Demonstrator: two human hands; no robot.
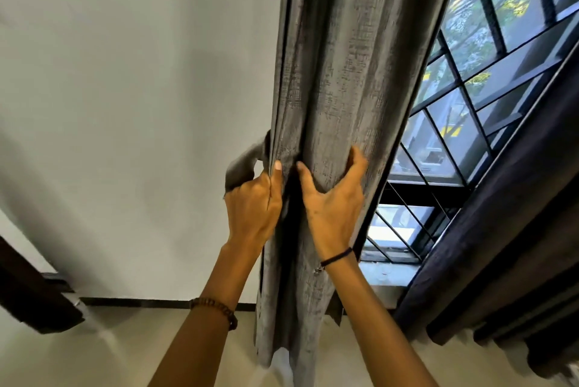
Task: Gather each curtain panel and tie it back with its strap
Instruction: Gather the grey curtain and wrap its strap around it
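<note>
A grey textured curtain panel point(354, 67) hangs gathered in folds down the middle of the view, beside the window. My left hand point(253, 208) grips a grey fabric strap point(242, 164) that loops out from the panel's left side, with the thumb lying against the curtain's left edge. My right hand point(333, 198) grips the bunched folds at the same height, its fingers curled round the panel's right side. A second, darker curtain panel point(501, 245) hangs along the right of the window. The strap's far end is hidden behind the grey panel.
A white wall point(125, 104) fills the left half. The window point(470, 89) with black bars and a diamond grille lies right of the grey panel, with a sill point(385, 274) below it. Dark wooden furniture point(28, 292) juts in at lower left over a pale floor point(125, 352).
</note>
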